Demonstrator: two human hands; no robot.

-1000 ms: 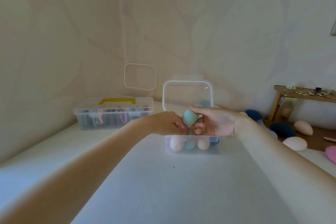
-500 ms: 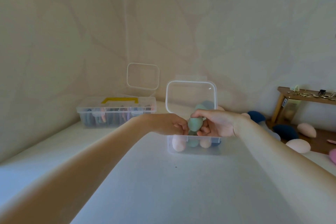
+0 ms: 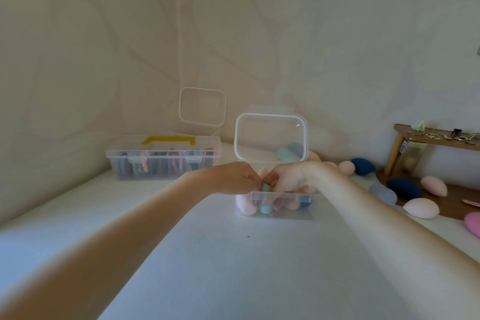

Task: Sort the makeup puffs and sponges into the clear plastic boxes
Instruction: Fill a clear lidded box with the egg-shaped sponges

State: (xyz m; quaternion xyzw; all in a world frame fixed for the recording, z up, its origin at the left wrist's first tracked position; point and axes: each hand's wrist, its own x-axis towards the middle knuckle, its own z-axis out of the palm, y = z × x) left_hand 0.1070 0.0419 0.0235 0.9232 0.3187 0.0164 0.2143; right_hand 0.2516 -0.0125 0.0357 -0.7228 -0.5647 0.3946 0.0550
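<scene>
At far left on the white tabletop (image 3: 233,267), a closed clear box with a yellow handle (image 3: 163,157) holds upright puffs, and an open lid (image 3: 202,106) stands behind it. At centre, the left hand (image 3: 233,178) and right hand (image 3: 291,179) meet over the rim of the open clear box (image 3: 275,202), fingers closed together on a teal sponge (image 3: 265,187) just inside it, above pink and teal sponges already within. To the right, loose navy, blue-grey and pink sponges (image 3: 420,207) lie near a wooden shelf (image 3: 436,138); no writing is legible anywhere.
</scene>
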